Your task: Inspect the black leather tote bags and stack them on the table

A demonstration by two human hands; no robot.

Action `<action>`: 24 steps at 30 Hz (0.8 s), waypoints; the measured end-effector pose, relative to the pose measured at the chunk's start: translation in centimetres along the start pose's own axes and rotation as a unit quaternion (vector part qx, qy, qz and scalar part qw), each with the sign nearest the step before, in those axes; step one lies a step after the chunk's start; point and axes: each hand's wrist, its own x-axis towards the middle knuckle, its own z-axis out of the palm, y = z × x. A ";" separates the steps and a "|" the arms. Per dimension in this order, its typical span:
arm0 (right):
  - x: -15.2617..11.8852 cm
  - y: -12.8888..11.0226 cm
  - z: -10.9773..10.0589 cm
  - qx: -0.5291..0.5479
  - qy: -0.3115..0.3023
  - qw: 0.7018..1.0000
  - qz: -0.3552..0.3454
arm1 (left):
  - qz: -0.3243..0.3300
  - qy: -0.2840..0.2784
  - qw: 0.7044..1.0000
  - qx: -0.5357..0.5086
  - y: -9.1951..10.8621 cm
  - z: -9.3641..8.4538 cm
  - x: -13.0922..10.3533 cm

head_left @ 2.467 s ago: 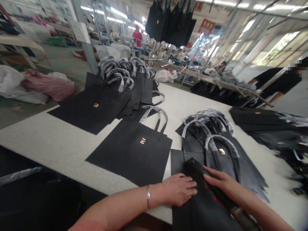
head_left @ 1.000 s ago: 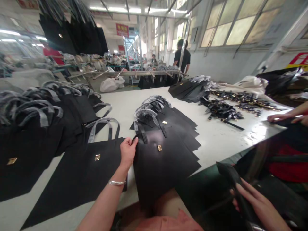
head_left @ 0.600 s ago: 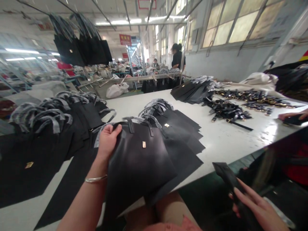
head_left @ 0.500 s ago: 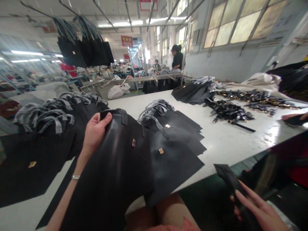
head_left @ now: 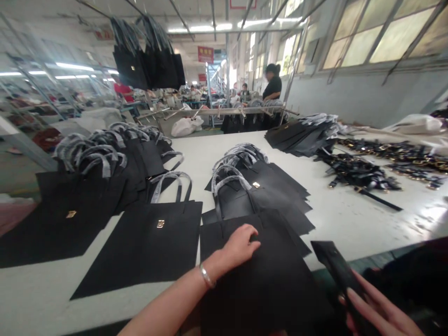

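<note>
My left hand (head_left: 241, 243), a bangle at its wrist, lies over the upper part of a black tote bag (head_left: 252, 284) at the near table edge. Its thumb and fingers are apart and bent. No gold clasp shows on this bag. To its left a second black tote bag (head_left: 147, 252) lies flat, with a gold clasp and film-wrapped handles. Low on the right, my right hand (head_left: 381, 305) is closed round a flat, black, strap-like piece (head_left: 332, 261) with a pointed corner. The lower end of that piece is hidden by the hand.
Overlapping black bags (head_left: 287, 191) lie behind my left hand, and more bags (head_left: 80, 200) at the left. Black straps with gold buckles (head_left: 360, 170) are heaped on the white table (head_left: 350, 224) at the right. Bags (head_left: 147, 65) hang overhead; a person (head_left: 275, 84) stands beyond the table.
My left hand has let go of the bag with the gold clasp, which now lies flat on the left. The hand has moved right onto another bag. My right hand still holds the black piece.
</note>
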 end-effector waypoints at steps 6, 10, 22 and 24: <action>0.6 -2.4 4.1 -0.059 -0.092 0.994 0.018 | 0.106 -0.016 0.974 0.199 -2.3 4.4 -4.8; 1.9 -3.2 7.2 -0.095 -0.143 0.985 0.021 | 0.109 -0.003 0.975 0.195 -2.5 5.3 -5.0; 4.3 -5.5 10.1 -0.179 -0.190 0.965 0.015 | 0.106 0.014 0.979 0.174 -1.8 4.7 -5.4; 4.2 -5.0 9.6 -0.183 -0.176 0.967 0.028 | 0.113 0.014 0.978 0.175 -1.7 4.6 -5.4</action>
